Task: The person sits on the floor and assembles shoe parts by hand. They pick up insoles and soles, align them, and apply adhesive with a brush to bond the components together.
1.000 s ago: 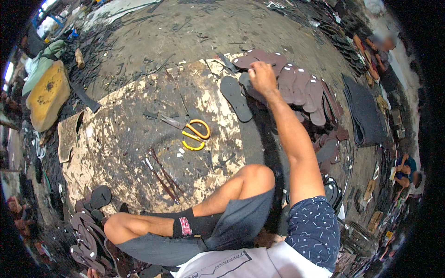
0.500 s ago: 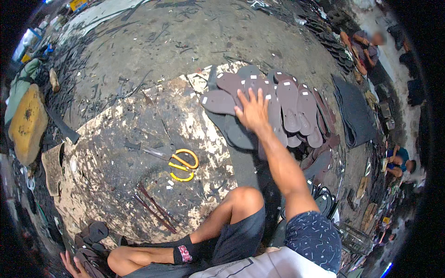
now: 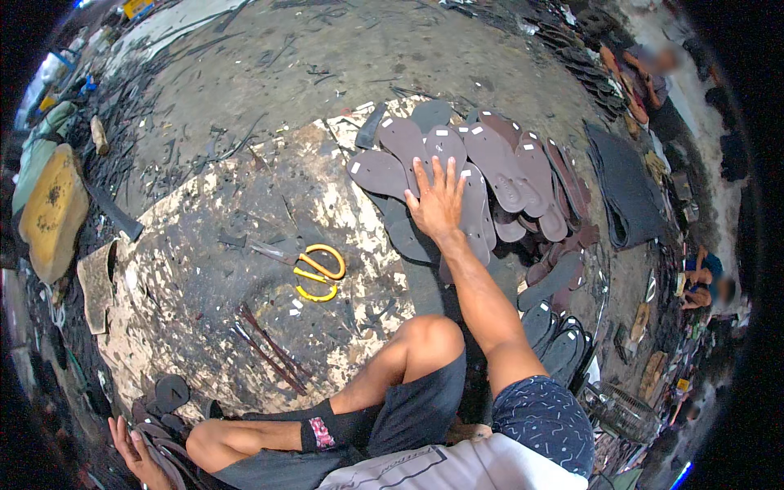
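Observation:
My right hand point(image 3: 437, 200) lies palm down with fingers spread on a fanned pile of brown sandal soles point(image 3: 498, 167) at the far right of a worn round work board point(image 3: 204, 278). Its arm stretches out over my bent right knee. A dark grey sole point(image 3: 404, 233) lies just under the wrist. My left hand point(image 3: 131, 449) is at the lower left edge, resting among a heap of dark sole pieces point(image 3: 167, 400). Its grip is partly hidden. Yellow-handled scissors point(image 3: 314, 269) lie on the board between the two hands.
Thin dark rods point(image 3: 269, 347) lie near my knee. A stack of dark rubber sheets point(image 3: 625, 188) sits right of the soles, with more soles point(image 3: 559, 343) by my right side. A yellow bag point(image 3: 49, 216) is at far left. Other people sit at the right.
My right hand has drawn back from the far soles and now rests flat on the nearer ones. The view has tilted down, and my left hand shows at the lower left.

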Demonstrator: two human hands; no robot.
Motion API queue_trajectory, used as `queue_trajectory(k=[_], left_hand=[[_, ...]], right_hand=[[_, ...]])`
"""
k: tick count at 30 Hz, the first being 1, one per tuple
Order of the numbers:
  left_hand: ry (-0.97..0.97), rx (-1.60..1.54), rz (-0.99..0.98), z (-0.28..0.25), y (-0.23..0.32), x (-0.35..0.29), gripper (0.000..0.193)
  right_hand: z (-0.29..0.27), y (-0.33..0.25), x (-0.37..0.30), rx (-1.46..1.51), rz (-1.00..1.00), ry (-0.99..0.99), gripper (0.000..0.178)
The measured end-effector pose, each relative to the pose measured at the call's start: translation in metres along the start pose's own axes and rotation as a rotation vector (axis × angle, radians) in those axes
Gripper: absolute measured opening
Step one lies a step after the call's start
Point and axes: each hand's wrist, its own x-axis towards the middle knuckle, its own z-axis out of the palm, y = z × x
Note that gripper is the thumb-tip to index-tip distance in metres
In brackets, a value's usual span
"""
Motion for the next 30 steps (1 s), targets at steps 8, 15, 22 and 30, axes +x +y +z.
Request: queue_trajectory(k=[8,15,22,30], left_hand=[[-0.019,-0.114,-0.038,0.013,0.007,0.005,0.045],[-0.038,-0.008,-0.039,0.016,0.059,0.008,0.045],[-0.110,-0.176,0.060,0.036,0.159,0.003,0.050],[-0.574,-0.893,0.087,0.212,0.251,-0.019,0.076]], right_hand=[[-0.001,0.003,-0.005,0.027,0.026,-0.021,0.072],[-0.031,-0.028,0.020,-0.025,-0.202,-0.009,0.082],[0.022,-0.036,0.059,-0.088,-0.272,-0.252,0.035],[-0.113,-0.108,0.016,0.762,-0.379,0.422,0.020]])
